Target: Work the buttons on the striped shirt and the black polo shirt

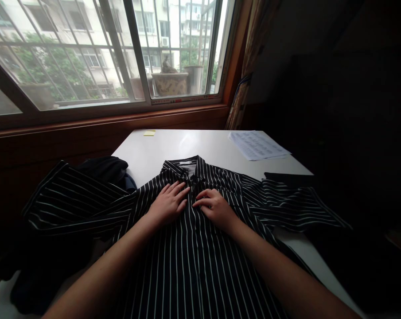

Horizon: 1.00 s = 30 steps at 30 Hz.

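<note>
A black shirt with white stripes (pixel 183 266) lies front side up, its collar toward the window and its sleeves out to both sides. My left hand (pixel 169 203) rests flat on the chest, left of the button placket, fingers stretched out and slightly spread. On the other side of the placket, my right hand (pixel 216 209) has bent fingers with gaps between them. Its fingertips touch the cloth just below the collar, and I see no fold gripped in them. A pale label shows inside the collar (pixel 200 167).
Under the shirt is a white table (pixel 187 144). Printed sheets (pixel 257 145) lie at its back right, and a yellow sticky note (pixel 149 133) at its back left. Dark clothes (pixel 102 168) are heaped on the left. Behind stands a barred window (pixel 97 53) beside a tied curtain (pixel 242 93).
</note>
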Available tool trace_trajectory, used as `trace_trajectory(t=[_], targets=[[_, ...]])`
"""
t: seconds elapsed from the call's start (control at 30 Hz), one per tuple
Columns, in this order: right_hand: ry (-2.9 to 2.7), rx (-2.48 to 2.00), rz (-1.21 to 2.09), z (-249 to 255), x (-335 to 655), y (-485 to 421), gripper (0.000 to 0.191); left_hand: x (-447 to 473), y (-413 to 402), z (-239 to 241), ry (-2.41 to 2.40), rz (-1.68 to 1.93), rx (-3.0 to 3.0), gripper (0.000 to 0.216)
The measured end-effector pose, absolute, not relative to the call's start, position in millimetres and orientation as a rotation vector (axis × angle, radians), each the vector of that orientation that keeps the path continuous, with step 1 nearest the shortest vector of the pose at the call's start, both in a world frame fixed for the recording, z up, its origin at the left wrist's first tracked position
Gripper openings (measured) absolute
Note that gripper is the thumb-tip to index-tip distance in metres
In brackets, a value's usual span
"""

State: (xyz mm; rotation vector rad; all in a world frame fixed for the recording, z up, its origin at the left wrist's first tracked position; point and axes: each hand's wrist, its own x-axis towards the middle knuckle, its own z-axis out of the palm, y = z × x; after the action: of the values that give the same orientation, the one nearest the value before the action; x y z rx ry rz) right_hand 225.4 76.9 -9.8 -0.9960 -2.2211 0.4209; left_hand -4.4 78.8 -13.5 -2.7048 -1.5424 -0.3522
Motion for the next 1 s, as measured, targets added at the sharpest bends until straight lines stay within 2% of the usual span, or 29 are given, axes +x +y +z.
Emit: trace_trajectory(t=[0.27, 0.43, 0.67, 0.83, 1.0], targets=[[-2.225, -0.981, 0.408, -10, 225, 79, 0.031, -10, 87, -14, -1.465, -0.362, -2.758, 0.05], [-2.202, -1.002, 0.427, -8, 224, 77, 0.034, -12, 85, -9, -1.468, -0.562, -2.722, 0.053], [-2.057, -1.023, 0.489, -3, 226, 72, 0.034, -1, 45, 21, -1.591, -0.818, -2.641, 0.016], [-1.882, -1.073, 0.495, -4, 229, 71, 0.031, 14, 9, 30, -1.829, -0.679, -3.007, 0.016], [-1.886, -1.059, 0.515, -4, 231, 71, 0.03, 27, 2, 28, -2.032, -0.605, -3.034, 0.017]])
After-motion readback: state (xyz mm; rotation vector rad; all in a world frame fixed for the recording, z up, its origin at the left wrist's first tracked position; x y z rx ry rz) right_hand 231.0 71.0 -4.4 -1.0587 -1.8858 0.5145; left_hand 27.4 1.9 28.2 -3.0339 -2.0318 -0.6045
